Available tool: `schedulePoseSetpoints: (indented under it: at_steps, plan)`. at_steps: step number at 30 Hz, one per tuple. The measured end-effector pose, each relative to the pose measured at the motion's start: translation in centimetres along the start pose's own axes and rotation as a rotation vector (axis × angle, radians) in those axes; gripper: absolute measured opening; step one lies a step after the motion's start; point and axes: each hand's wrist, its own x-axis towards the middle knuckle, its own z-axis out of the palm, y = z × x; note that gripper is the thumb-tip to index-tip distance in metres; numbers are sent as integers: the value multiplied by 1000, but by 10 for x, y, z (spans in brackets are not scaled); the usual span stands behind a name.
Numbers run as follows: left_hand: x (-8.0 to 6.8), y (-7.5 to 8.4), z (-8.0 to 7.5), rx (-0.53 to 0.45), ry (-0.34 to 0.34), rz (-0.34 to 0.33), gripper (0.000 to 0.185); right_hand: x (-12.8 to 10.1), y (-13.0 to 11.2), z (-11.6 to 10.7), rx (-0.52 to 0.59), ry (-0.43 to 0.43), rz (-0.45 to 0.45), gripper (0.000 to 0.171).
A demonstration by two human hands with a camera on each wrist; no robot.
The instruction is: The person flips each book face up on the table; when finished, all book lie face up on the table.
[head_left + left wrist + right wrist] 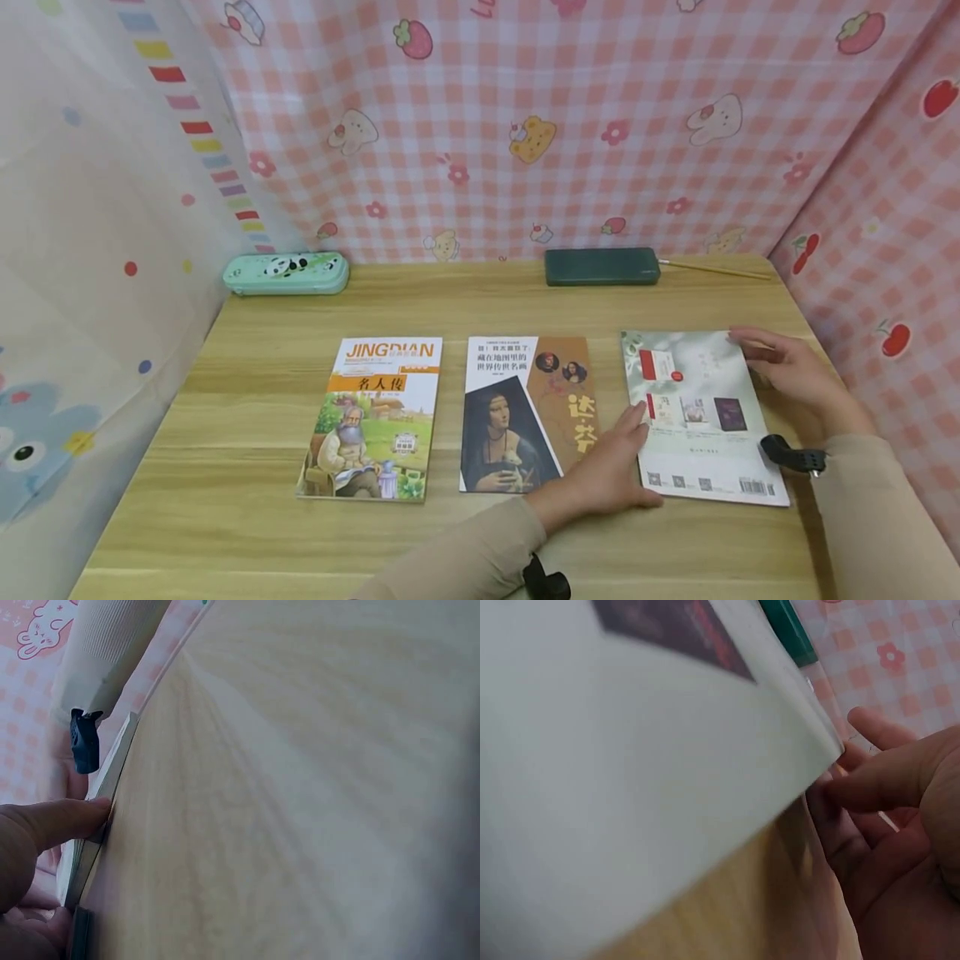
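Note:
A pale green-and-white book (697,442), its back cover with a barcode facing up, lies at the right of the table. My left hand (603,471) is at its left edge, fingers extended; in the left wrist view the thumb (71,823) touches the side of the book (120,757). At the upper right corner is my right hand (795,375), its fingers relaxed along the edge. The right wrist view has this hand (892,817) close beside the corner of the cover (667,765). Left of it lies a brown-and-white book (510,442) with a painted portrait, partly overlapped by my left hand.
Further left lies a book (375,425) with an orange title and a bearded figure. At the back stand a mint panda pencil case (288,273) and a dark green case (602,267), with a thin brush (720,269) beside it. Patterned cloth (465,125) encloses the wooden table (225,433).

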Motion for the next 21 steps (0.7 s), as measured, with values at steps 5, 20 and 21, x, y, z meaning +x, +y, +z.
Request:
schedulePoseSetpoints:
  at_steps: [5,20,21]
  plan:
    - [1,-1,-1,-36,41,-34,104,0,15,-3,165,-23,-129,50]
    - [-1,-1,-3,-35,-11,-31,109,-2,9,-10,-195,36,-293,63]
    - [-1,-1,-3,-36,-15,-29,109,-3,10,-9,-184,31,-300,64]
